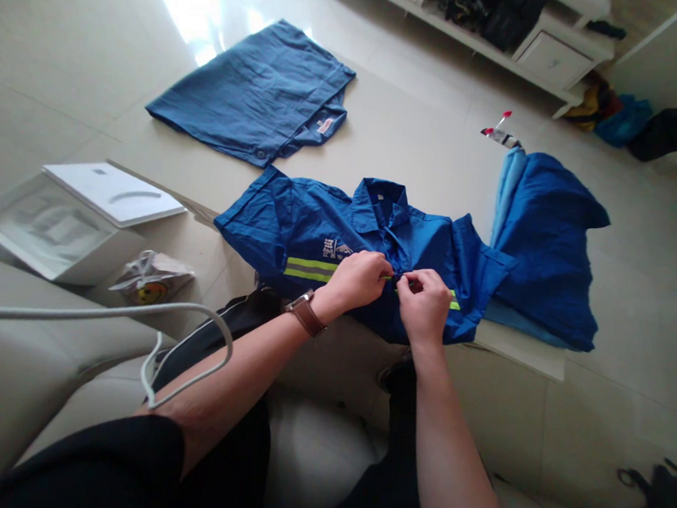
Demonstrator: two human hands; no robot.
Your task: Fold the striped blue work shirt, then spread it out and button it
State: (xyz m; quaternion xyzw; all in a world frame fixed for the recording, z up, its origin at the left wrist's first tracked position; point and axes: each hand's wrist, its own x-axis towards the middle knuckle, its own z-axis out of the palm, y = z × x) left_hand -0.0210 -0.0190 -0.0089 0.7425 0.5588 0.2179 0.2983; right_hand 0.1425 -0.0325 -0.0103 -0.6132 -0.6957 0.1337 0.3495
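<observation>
A blue work shirt point(292, 234) with a yellow reflective stripe lies front up on a low pale table point(385, 139), collar away from me. My left hand point(358, 278), with a brown watch on its wrist, pinches the shirt's front placket at stripe height. My right hand point(425, 301) pinches the same spot from the other side, the fingertips almost touching. Both hands are closed on the fabric where the two front edges meet.
A folded grey-blue garment point(258, 94) lies at the table's far left and a crumpled blue one point(546, 242) at the right. A white box point(72, 216) and a small bag point(150, 276) stand left. A white cable point(157, 332) crosses my left arm. A black bag point(667, 501) sits lower right.
</observation>
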